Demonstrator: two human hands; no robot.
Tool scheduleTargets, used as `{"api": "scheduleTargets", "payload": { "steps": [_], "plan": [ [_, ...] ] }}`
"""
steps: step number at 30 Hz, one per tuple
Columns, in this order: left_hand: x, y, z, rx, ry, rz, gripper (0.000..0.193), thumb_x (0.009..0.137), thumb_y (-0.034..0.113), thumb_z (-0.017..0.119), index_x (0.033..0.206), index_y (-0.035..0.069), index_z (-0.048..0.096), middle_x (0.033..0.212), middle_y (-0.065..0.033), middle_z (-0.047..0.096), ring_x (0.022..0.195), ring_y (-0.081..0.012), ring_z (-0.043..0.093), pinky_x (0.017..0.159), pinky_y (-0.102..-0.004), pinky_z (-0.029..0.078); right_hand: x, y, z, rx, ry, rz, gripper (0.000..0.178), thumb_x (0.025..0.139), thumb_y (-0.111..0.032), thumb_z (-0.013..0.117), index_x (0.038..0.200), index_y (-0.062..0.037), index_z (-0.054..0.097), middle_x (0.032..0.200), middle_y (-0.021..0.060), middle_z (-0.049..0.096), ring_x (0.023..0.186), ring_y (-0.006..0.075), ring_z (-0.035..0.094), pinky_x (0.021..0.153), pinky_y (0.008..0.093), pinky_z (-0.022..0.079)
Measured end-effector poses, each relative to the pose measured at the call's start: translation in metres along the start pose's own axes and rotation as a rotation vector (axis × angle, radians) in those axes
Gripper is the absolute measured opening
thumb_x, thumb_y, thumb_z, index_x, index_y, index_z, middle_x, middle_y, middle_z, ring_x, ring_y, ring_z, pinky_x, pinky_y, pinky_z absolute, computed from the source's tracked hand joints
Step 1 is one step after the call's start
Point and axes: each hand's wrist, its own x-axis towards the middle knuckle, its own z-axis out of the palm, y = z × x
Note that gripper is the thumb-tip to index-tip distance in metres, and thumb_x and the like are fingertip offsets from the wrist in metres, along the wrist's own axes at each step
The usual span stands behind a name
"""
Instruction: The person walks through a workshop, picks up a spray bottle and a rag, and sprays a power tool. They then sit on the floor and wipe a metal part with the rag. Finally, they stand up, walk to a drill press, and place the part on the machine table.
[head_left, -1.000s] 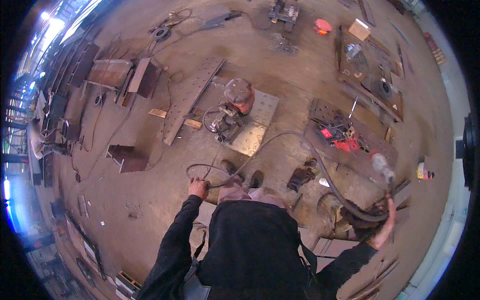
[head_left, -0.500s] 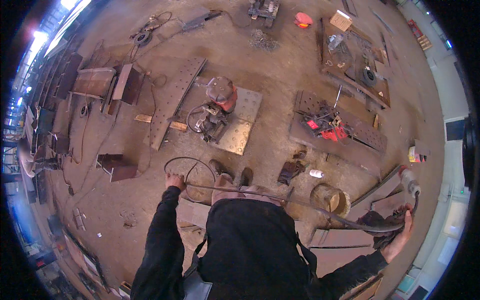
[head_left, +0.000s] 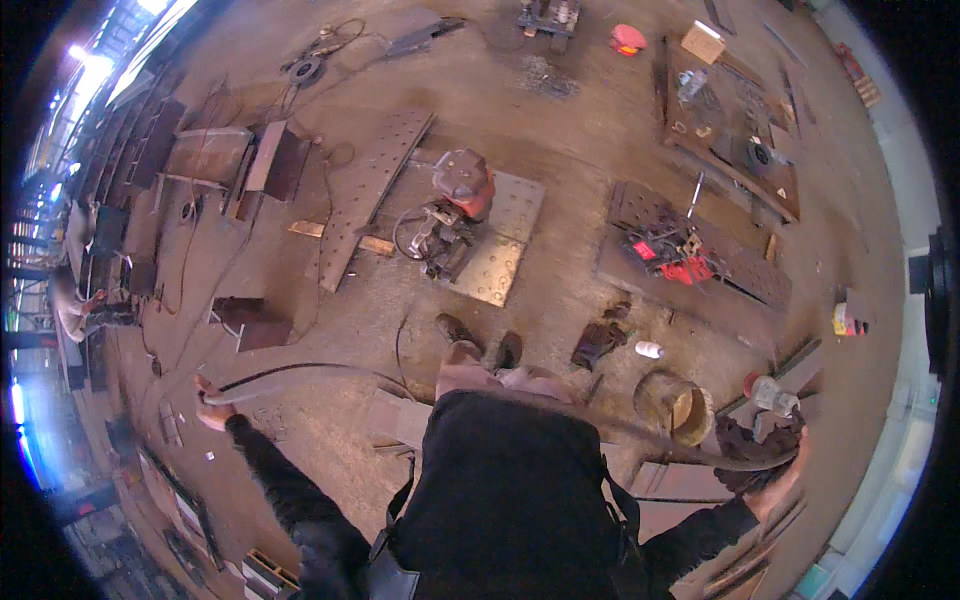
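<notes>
A dark, thick cable bows out in front of me to the left, and my left hand grips its far bend with the arm stretched out. The cable crosses my lap to the right. There my right hand is closed on it, together with a crumpled dark rag. Just beyond the right hand is a pale cylindrical fitting with a red end, perhaps a plug. My fingers partly hide the rag. Blur softens the cable near my lap.
A magnetic-drill-like machine stands on a steel plate ahead. Red tools lie on perforated plates to the right. A rusty bucket, dark gloves and a white spool sit near my feet. Another person is far left.
My left hand has swung outward to the left, drawing the cable's loop into a long arc. The right hand has shifted slightly inward, and the pale fitting has tipped toward the rag.
</notes>
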Motion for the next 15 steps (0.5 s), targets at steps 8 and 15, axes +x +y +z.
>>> {"api": "scheduleTargets", "payload": {
  "steps": [8, 15],
  "plan": [
    [0.104, -0.055, -0.085, -0.402, 0.011, -0.116, 0.055, 0.096, 0.056, 0.055, 0.098, 0.006, 0.076, 0.085, -0.014, 0.073, 0.068, -0.0203, 0.07, 0.056, -0.0331, 0.055, 0.004, 0.029, 0.096, -0.029, -0.131, 0.008, 0.037, 0.096, -0.04, 0.061, 0.109, -0.0055, 0.06, 0.102, 0.0051, 0.059, 0.093, 0.0173, 0.057, 0.083, 0.0346, 0.048],
    [0.195, -0.044, -0.072, -0.739, -0.055, -0.049, 0.048, 0.097, 0.036, 0.06, 0.133, 0.006, 0.05, 0.123, -0.0183, 0.062, 0.106, -0.0303, 0.065, 0.087, -0.0446, 0.055, -0.009, 0.032, 0.193, -0.023, -0.294, 0.067, 0.031, 0.094, -0.038, 0.066, 0.095, -0.0086, 0.058, 0.081, 0.0019, 0.059, 0.075, 0.0137, 0.057, 0.069, 0.0283, 0.047]
  ]
}}
